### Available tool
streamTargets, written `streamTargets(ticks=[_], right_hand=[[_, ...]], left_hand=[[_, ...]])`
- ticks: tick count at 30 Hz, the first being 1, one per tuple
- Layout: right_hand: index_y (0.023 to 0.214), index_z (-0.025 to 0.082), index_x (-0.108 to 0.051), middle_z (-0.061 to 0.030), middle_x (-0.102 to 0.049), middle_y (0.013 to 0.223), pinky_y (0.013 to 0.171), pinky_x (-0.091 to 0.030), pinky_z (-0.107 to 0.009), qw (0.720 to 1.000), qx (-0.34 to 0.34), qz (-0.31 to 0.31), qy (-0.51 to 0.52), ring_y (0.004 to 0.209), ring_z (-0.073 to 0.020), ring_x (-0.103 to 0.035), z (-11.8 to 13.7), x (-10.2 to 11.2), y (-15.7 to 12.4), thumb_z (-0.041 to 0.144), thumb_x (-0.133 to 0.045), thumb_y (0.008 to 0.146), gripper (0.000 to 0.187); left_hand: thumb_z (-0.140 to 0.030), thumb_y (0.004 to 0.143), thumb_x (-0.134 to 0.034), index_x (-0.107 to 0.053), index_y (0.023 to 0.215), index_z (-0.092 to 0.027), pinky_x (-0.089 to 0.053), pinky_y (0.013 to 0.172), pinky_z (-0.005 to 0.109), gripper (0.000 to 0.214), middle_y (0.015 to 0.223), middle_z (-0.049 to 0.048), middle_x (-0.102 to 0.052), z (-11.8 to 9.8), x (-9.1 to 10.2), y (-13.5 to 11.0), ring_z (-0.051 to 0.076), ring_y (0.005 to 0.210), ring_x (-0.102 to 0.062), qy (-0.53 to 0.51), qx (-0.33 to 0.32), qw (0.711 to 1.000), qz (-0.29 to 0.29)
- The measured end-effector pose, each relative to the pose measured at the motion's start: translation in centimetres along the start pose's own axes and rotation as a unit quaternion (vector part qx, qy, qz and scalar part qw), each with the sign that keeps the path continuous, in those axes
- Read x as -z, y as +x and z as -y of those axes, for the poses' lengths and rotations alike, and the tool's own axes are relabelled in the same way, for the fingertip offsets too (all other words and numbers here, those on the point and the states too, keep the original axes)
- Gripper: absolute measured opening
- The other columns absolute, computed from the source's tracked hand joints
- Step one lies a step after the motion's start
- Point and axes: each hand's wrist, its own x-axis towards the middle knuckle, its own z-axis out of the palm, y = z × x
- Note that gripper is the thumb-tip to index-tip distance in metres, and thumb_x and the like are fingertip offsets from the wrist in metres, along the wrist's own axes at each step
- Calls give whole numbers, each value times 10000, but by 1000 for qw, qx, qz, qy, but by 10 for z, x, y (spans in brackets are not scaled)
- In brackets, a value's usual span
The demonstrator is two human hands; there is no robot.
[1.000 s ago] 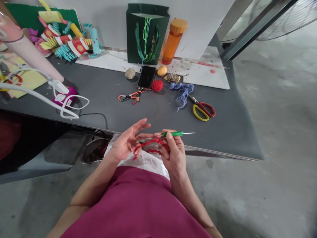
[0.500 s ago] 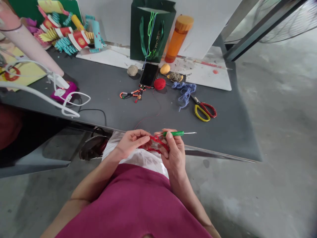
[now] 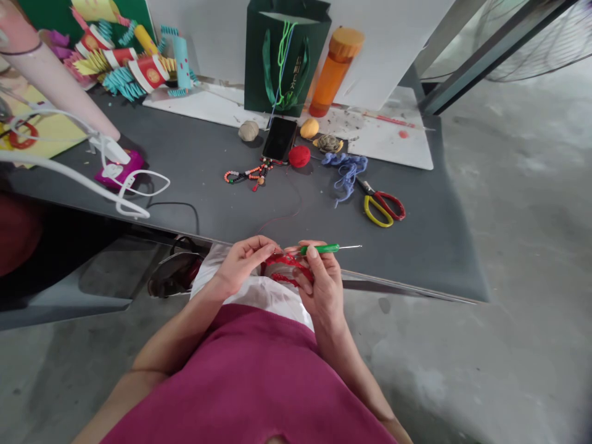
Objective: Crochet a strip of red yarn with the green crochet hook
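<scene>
- While the left hand (image 3: 243, 266) has thumb and fingertips pinched together on the red yarn piece (image 3: 280, 259) in the head view, the right hand (image 3: 324, 283) curls closed around a green-handled hook (image 3: 319, 249) pointing to 3 o'clock.
- Between both hands, the piece hangs at the 6 o'clock edge of the table (image 3: 222, 213), partly hidden.
- From it, a red ball (image 3: 300, 156) lies at 12 o'clock, scissors (image 3: 369, 189) at 2 o'clock.

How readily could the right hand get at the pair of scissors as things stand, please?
Probably yes: nothing visible blocks the path from the right hand to the scissors, though the green-handled crochet hook it holds might hamper its grasp.
</scene>
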Motion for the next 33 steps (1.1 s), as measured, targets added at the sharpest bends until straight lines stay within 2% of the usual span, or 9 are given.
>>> streamTargets(ticks=[4,8,14,18,21,23,26,30,33], right_hand=[[864,281,-720,-1,-763,753,319,-237,-206,1000,-9,9,-1,410,-66,-403,0,0,0,459,-842,795,227],[865,287,-726,-17,-790,802,321,-275,-192,1000,-15,12,10,455,-85,-528,0,0,-1,471,-863,781,245],[837,272,-739,-12,-799,765,315,-296,-163,999,-21,-4,30,477,-93,-597,-1,-1,-1,545,-929,677,370],[850,272,-757,-14,-811,769,307,-281,-140,999,-7,7,31,476,-83,-603,-3,-1,0,524,-902,725,317],[843,277,-764,-10,-817,772,317,-309,-140,999,0,8,31,483,-84,-612,-3,-1,0,521,-898,733,299],[832,275,-762,-8,-816,765,317,-313,-145,999,4,2,33,484,-88,-615,-3,-2,0,526,-908,718,311],[830,276,-763,-1,-818,759,308,-301,-148,999,14,2,35,456,-80,-595,-3,-3,0,529,-905,720,310],[850,288,-770,16,-827,774,306,-317,-154,999,38,12,26,384,-54,-514,-3,-3,-3,509,-870,773,254],[851,296,-778,24,-827,759,305,-316,-149,998,64,22,15,350,-42,-460,-4,-5,-4,491,-850,805,213]], left_hand=[[-657,816,-767,-672,714,-192,-508,830,324,486,847,51,-721,-3,0,0,170,824,-619,36,-56,998,-24],[-686,757,-810,-602,655,-184,-499,625,256,553,851,49,-695,-4,3,1,144,752,-608,-17,-51,998,-27],[-454,925,-701,-702,1092,-246,-169,318,141,268,1342,101,-691,-16,13,-4,142,868,-722,-260,29,965,3],[-445,1024,-551,-703,1234,-322,-373,381,149,287,1066,26,-767,-25,19,-7,72,597,-607,-338,-73,938,-20],[-572,994,-575,-767,1051,-312,-621,825,336,328,688,-47,-696,-24,20,-7,94,490,-562,-210,-215,953,17],[-651,1018,-448,-767,796,-285,-512,1109,475,533,516,-50,-623,-19,21,-7,124,427,-547,-48,-297,951,71],[-584,1049,-352,-729,631,-290,-299,1264,531,635,523,-23,-680,-9,22,-10,152,432,-562,224,-360,901,86],[-454,1002,-483,-823,899,-281,-272,1217,551,395,819,25,-801,2,19,-11,216,746,-699,412,-382,827,-25],[-497,975,-551,-685,1409,-247,-308,1152,552,518,1249,119,-754,5,11,-11,308,1159,-657,395,-324,858,-56]])
